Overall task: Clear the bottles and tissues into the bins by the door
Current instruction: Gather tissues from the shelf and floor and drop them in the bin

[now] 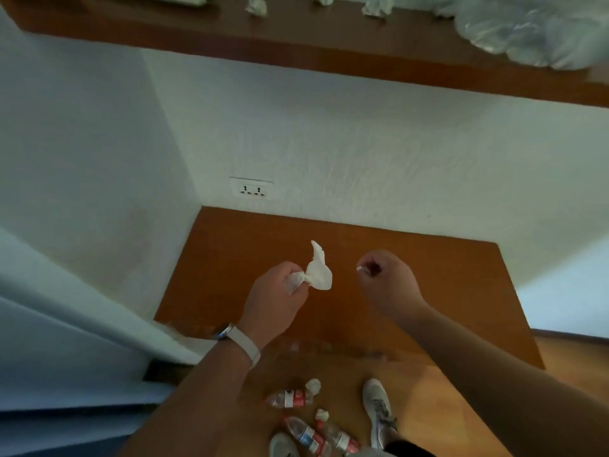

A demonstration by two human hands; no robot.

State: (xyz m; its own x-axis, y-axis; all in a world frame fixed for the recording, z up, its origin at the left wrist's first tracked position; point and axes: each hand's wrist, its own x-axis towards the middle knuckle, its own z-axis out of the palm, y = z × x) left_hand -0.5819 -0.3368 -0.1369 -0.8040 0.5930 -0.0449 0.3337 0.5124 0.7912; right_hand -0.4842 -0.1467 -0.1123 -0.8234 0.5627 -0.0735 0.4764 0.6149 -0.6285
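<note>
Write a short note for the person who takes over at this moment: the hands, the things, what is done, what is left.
Left hand pinches a white tissue above the low wooden table. Right hand is a fist; a white scrap peeks out of it.
On the floor: three bottles, two crumpled tissues.
On the upper shelf: more tissue balls.
Done: nothing that shows; no bins in view.
Left: carry all of it to the bins.

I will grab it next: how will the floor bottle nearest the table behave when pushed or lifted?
The bottle looks empty, so probably light. It lies on its side on the floor, so a push may roll it. Its thin clear plastic likely crumples when squeezed.
</note>
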